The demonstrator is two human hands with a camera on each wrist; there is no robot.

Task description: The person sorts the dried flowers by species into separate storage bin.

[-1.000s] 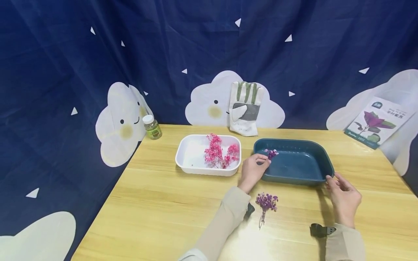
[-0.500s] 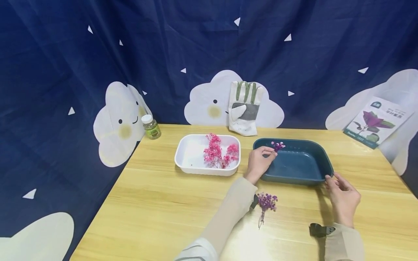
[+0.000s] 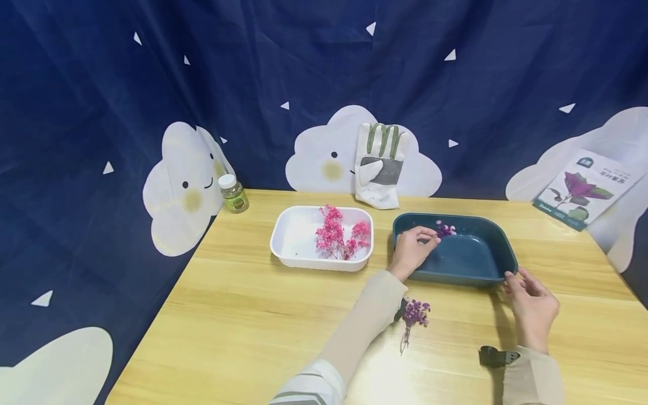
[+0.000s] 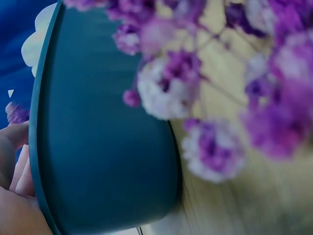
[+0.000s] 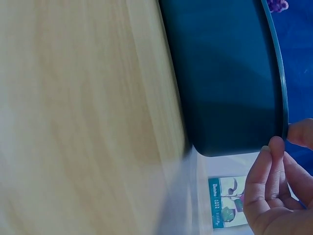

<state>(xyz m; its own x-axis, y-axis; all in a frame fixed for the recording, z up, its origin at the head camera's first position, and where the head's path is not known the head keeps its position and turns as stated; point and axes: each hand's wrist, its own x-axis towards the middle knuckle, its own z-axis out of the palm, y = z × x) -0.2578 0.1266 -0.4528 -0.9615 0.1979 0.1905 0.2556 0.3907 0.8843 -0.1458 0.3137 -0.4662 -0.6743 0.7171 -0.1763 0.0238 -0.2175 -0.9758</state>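
Note:
My left hand (image 3: 412,250) pinches a small sprig of purple flowers (image 3: 446,229) over the dark teal tray (image 3: 458,277). In the left wrist view that hand (image 4: 17,181) shows behind the tray's rim, with the held sprig (image 4: 17,112) at its fingertips. My right hand (image 3: 534,306) holds the tray's front right corner; the right wrist view has its thumb and fingers (image 5: 276,147) pinching the rim. A second bunch of purple flowers (image 3: 416,313) lies on the table in front of the tray, beside my left forearm, and looms blurred and close in the left wrist view.
Left of the teal tray stands a white tray (image 3: 291,261) with pink flowers (image 3: 331,233) in it. A white-and-grey glove (image 3: 379,169) leans against the curtain behind. A small lidded jar (image 3: 234,195) is at the back left, and a flower-picture packet (image 3: 582,191) at the back right.
My left hand has moved right and slightly up with the purple sprig, from the teal tray's left edge further over its inside. The right hand keeps its place on the corner.

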